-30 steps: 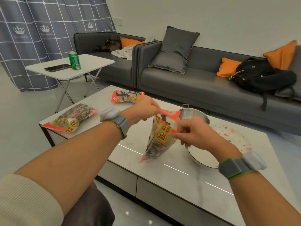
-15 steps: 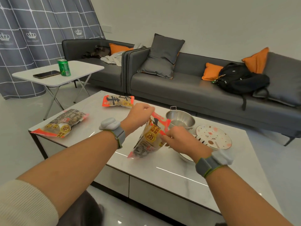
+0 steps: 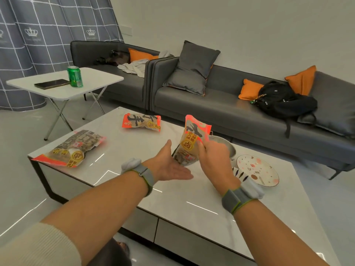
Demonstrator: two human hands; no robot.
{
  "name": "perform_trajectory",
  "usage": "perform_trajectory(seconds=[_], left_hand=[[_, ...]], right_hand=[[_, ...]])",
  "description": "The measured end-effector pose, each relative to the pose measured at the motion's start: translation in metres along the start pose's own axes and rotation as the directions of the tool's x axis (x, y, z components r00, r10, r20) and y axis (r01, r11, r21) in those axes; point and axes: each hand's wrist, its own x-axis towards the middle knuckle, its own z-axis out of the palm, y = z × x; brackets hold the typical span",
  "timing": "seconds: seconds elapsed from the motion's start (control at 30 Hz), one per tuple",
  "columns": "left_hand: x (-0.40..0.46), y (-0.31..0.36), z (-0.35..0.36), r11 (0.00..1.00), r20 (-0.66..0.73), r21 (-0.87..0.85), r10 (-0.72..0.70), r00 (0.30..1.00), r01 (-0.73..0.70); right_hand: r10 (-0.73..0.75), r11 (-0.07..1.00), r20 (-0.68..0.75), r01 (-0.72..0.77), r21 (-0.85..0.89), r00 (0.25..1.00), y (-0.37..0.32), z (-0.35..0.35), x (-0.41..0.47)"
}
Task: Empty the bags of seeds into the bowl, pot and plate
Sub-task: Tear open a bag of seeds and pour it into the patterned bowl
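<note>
My right hand (image 3: 212,160) grips an orange-and-clear seed bag (image 3: 190,141) and holds it upright above the table. My left hand (image 3: 171,166) is flat and open, palm up, just left of the bag's bottom. Behind the bag a steel pot (image 3: 225,145) shows partly. A patterned plate (image 3: 257,169) lies to the right. Only a striped edge of the bowl (image 3: 239,173) shows past my right wrist. Two more seed bags lie flat: one (image 3: 71,148) at the left corner, one (image 3: 142,122) at the far edge.
The white marble coffee table (image 3: 172,198) has drawers in its front. A folding side table (image 3: 63,81) at the left carries a green can (image 3: 75,76) and a phone (image 3: 51,83). A grey sofa (image 3: 221,104) with cushions and a black backpack (image 3: 280,98) stands behind.
My left hand has let go of the bag's top and dropped open beside it. The right hand alone now holds the bag, raised upright. The view has shifted right.
</note>
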Motion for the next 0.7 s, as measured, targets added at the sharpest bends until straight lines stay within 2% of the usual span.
perform_trajectory(seconds=[0.03,0.1,0.2,0.3,0.4,0.5,0.6,0.63,0.7], left_hand=[[0.004,0.001,0.004,0.992,0.044,-0.12,0.032,0.999,-0.026],[0.015,-0.001,0.009,0.965,0.079,-0.251,0.098,0.992,-0.075],[0.032,0.001,0.017,0.911,0.015,-0.361,0.22,0.975,-0.2],[0.036,0.011,0.023,0.818,-0.074,-0.485,0.313,0.947,-0.308],[0.05,0.017,0.021,0.799,-0.137,-0.465,0.362,0.922,-0.383],[0.063,0.022,0.011,0.801,-0.202,-0.425,0.369,0.907,-0.421],[0.087,0.023,0.007,0.832,-0.226,-0.376,0.344,0.911,-0.408],[0.098,0.02,0.007,0.841,-0.242,-0.365,0.327,0.913,-0.398],[0.101,0.019,0.006,0.854,-0.264,-0.305,0.35,0.899,-0.422]], right_hand=[[-0.023,0.998,-0.029,0.024,0.061,0.999,-0.001,0.002,-0.004],[-0.02,0.983,-0.057,0.03,0.181,0.998,-0.002,0.002,-0.012],[-0.053,0.961,-0.098,0.078,0.266,0.994,0.001,0.011,-0.012],[-0.106,0.973,0.024,0.098,0.21,0.994,0.007,0.023,-0.003],[-0.175,0.983,0.244,0.155,0.099,0.954,0.029,0.033,0.004],[-0.194,0.95,0.418,0.064,0.304,0.888,0.042,0.028,0.007],[-0.078,0.816,0.504,-0.235,0.528,0.86,0.078,0.023,0.013],[-0.009,0.776,0.516,-0.319,0.544,0.857,0.095,0.022,0.012],[0.126,0.776,0.478,-0.386,0.498,0.869,0.118,0.024,0.011]])
